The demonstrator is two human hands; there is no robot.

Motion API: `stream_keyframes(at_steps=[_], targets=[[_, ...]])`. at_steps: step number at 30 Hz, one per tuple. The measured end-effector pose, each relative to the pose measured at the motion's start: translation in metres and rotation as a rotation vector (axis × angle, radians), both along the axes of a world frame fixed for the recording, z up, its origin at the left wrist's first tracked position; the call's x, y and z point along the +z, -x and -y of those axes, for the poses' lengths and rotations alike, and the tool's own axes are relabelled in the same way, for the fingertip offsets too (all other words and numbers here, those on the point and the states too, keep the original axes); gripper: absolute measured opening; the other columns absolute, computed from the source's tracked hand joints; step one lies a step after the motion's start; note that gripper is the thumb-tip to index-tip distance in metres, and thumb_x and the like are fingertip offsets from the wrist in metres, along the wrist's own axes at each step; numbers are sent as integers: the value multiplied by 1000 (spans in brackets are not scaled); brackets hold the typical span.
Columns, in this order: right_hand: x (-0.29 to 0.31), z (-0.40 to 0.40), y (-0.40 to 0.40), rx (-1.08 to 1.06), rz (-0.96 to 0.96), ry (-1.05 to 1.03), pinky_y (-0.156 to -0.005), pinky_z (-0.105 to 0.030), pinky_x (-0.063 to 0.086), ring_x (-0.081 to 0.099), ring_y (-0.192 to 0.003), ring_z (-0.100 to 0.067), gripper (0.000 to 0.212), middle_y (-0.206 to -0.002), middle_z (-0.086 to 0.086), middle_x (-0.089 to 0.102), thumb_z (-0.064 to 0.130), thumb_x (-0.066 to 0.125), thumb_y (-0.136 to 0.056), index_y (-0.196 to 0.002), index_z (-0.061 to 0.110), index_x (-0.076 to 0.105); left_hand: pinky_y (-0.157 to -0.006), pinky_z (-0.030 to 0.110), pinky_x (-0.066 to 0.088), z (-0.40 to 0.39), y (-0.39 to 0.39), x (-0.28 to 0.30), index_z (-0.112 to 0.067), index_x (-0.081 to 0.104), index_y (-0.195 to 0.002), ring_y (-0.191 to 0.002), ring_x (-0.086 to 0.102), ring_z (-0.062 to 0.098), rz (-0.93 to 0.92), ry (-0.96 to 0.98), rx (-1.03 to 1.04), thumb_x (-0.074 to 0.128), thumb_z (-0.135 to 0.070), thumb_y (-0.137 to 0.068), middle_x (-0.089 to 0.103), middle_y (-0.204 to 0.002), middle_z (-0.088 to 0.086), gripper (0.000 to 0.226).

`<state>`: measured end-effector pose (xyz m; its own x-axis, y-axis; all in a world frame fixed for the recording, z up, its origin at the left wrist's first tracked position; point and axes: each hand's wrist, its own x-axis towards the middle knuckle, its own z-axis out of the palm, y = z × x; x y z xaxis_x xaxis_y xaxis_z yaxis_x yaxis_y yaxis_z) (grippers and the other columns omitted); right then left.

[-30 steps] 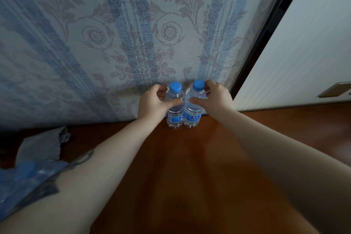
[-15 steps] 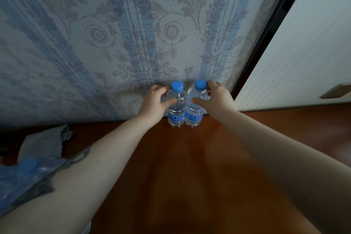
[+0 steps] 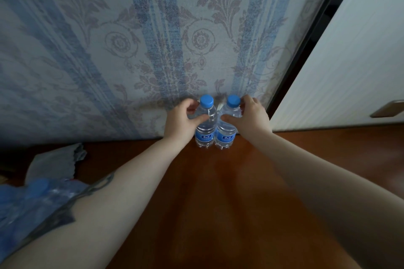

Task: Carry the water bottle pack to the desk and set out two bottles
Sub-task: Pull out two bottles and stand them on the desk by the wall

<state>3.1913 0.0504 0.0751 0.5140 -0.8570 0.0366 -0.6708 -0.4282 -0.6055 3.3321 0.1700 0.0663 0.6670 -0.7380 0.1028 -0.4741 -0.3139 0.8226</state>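
Two clear water bottles with blue caps and blue labels stand upright, side by side and touching, at the back of the brown wooden desk (image 3: 218, 192), right against the wall. My left hand (image 3: 179, 122) wraps the upper part of the left bottle (image 3: 205, 131). My right hand (image 3: 251, 118) wraps the upper part of the right bottle (image 3: 225, 135). The water bottle pack (image 3: 32, 201), in bluish plastic wrap with blue caps showing through, lies at the desk's left edge under my left forearm.
Blue and grey patterned wallpaper (image 3: 153, 39) rises directly behind the bottles. A white door (image 3: 349, 61) with a metal handle (image 3: 387, 108) stands at the right. Torn grey plastic wrap (image 3: 54, 164) lies on the desk behind the pack.
Both hands stay on the two bottles at the wall. The bottles have barely shifted; the view has tilted slightly.
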Motion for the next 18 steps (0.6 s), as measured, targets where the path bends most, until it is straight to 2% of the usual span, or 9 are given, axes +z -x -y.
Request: stream_keyframes(at_steps=[9,14,18], targets=[[-2,1,-1,31,17,35,-71,-30,40,49,-86,-15,56,-112,-7,59,40,78,-73,-113,11,51,-97,38,52,-3,-1,-3,-10,62,-121,-109,65,18,-10,17,-36,78,-16,-80,69,-121,4,45],[-2,2,-2,26,58,-35,-73,-28,39,48,-87,-14,57,-118,-9,55,36,79,-73,-115,10,50,-90,30,51,0,8,-5,-12,61,-117,-105,63,13,8,29,10,84,-33,-70,68,-116,0,57],[-5,-3,-2,-4,76,-45,-72,-29,40,49,-85,-15,55,-124,-10,52,35,78,-75,-115,11,49,-92,36,52,3,11,-7,-11,63,-114,-106,64,18,20,50,49,83,-29,-74,70,-116,4,49]])
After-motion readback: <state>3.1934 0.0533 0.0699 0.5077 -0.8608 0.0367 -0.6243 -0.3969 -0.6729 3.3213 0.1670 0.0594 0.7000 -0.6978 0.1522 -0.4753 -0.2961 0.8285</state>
